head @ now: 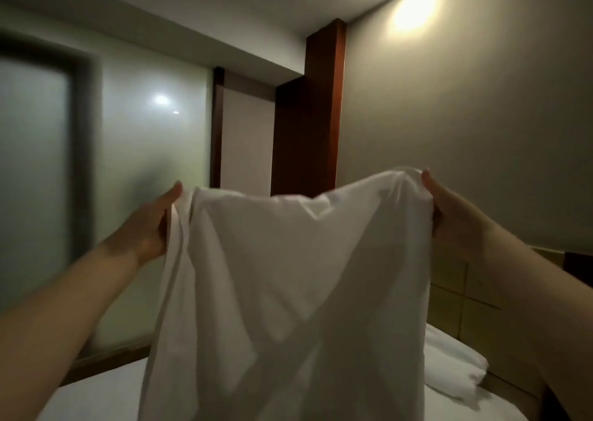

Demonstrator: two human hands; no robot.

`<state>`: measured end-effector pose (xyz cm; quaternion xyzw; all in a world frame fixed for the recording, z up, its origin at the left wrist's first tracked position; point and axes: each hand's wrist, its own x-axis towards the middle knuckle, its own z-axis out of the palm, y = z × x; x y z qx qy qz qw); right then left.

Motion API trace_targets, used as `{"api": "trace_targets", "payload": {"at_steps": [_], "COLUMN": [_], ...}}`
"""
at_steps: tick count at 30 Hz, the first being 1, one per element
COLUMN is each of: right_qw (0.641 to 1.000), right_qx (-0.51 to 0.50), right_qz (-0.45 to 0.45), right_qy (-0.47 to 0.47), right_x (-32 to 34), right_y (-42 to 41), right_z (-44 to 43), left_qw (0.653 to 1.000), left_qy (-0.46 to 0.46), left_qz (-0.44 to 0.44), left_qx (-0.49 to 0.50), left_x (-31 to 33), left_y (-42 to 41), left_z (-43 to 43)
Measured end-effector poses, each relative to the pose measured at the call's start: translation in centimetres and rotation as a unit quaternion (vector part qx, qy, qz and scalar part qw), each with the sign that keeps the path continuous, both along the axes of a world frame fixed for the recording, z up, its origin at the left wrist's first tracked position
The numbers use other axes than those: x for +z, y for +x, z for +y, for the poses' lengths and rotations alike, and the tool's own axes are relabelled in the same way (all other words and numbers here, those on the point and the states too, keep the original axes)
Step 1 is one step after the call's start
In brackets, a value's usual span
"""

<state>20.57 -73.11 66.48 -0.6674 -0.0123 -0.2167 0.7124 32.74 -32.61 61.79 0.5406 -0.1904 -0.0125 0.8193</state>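
Observation:
A white cloth, a sheet or a pillowcase [288, 276], hangs in front of me, held up at chest height. My left hand [150, 224] grips its upper left corner, thumb on the near side and fingers hidden behind the fabric. At the upper right corner my right hand [449, 208] grips the cloth the same way. The fabric sags a little between the two hands and drops down past the bottom of the view, hiding most of the bed below.
A bed with a white sheet [96, 395] lies below, with a white pillow [455, 363] at the right against a padded tan headboard [462, 295]. Ahead stand a frosted glass wall [134, 138], a dark wooden column [321, 106] and a beige wall [465, 115].

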Motion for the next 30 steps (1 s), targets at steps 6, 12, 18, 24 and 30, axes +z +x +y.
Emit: {"api": "trace_targets", "payload": {"at_steps": [6,12,18,24,30], "right_qw": [0.981,0.999,0.963,0.994,0.962], "right_qx": [-0.037,-0.004,0.003,0.025,-0.032], "right_qz": [0.144,0.036,0.236,0.103,0.173], "right_qy": [-0.126,-0.030,-0.129,-0.033,-0.209], "right_x": [-9.8,-5.1,-13.6,-7.7,-8.2], "right_y": [0.1,-0.6,-1.3,-2.0,-3.3], "right_z": [2.4,2.5,5.3,6.1,10.1], "left_qw": [0.979,0.996,0.964,0.990,0.942], "left_qy": [0.169,0.021,0.242,0.133,0.296], "left_qz": [0.111,0.078,0.109,0.034,-0.021], "left_qx": [-0.004,0.046,-0.002,-0.018,0.158], "left_x": [-11.3,-4.5,-12.4,-6.2,-10.6], "left_y": [-4.8,-3.0,-4.6,-4.6,-4.9], "left_z": [-1.4,1.5,5.2,6.8,7.6]}}
